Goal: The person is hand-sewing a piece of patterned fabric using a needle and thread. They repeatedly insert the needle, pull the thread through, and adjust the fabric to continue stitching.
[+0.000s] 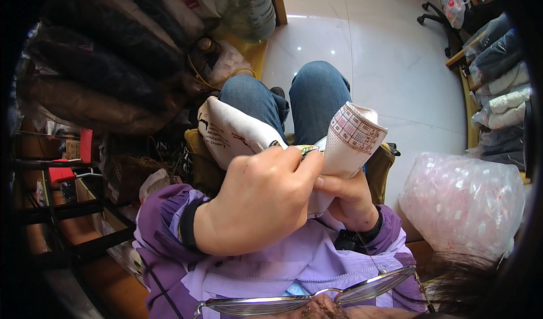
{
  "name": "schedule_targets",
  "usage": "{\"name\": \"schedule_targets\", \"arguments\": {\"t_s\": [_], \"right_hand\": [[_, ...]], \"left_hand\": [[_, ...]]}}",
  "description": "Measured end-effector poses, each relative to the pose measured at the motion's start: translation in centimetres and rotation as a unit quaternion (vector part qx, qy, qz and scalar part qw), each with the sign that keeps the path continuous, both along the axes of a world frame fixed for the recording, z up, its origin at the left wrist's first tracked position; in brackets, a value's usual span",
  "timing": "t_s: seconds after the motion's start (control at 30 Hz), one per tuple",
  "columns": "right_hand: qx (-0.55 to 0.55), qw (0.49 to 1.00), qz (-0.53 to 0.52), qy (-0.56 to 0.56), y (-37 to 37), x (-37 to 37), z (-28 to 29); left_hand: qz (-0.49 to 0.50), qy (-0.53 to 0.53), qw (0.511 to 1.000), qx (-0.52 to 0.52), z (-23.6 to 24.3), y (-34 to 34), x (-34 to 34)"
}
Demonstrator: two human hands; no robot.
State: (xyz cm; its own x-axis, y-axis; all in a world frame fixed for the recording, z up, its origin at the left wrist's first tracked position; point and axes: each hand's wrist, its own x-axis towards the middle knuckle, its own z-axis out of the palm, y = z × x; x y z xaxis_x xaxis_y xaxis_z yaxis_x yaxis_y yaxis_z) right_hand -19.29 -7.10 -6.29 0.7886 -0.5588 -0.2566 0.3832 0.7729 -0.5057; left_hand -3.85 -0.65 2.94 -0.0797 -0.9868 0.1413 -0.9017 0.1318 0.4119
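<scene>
A white woven cross-stitch cloth (243, 128) lies across my lap, with dark stitched lines on its left part. Its right end is rolled up (352, 139) and shows a coloured printed grid. My right hand (353, 197) grips the cloth just below the roll, thumb on top and fingers underneath. Over the middle of the cloth, my left hand (263, 197) is closed, back upward, its fingertips pinched together at the fabric beside the right thumb. What lies between those fingertips is hidden.
Dark wrapped bundles (107, 64) and a large clear bottle (246, 8) stand at the far left. A black rack (73, 206) is at my left. On the right sit a plastic bag with pinkish contents (464, 200) and shelves of bagged clothes (503, 98). Eyeglasses (266, 305) cross the lower edge.
</scene>
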Motion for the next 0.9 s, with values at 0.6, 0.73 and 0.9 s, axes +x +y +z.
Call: {"name": "schedule_targets", "arguments": {"t_s": [0.6,0.73,0.9], "right_hand": [[0.005,1.000,0.022,0.013,-0.2,0.3,0.6],[0.017,0.999,0.032,0.012,-0.6,0.3,0.5],[0.024,0.999,0.039,0.009,-0.5,0.3,0.5]], "left_hand": [[0.126,0.721,0.651,-0.201,-0.4,-6.4,10.3],[0.146,0.667,0.667,-0.298,-0.8,-4.9,15.2],[0.152,0.553,0.746,-0.339,-2.6,-4.0,13.4]]}}
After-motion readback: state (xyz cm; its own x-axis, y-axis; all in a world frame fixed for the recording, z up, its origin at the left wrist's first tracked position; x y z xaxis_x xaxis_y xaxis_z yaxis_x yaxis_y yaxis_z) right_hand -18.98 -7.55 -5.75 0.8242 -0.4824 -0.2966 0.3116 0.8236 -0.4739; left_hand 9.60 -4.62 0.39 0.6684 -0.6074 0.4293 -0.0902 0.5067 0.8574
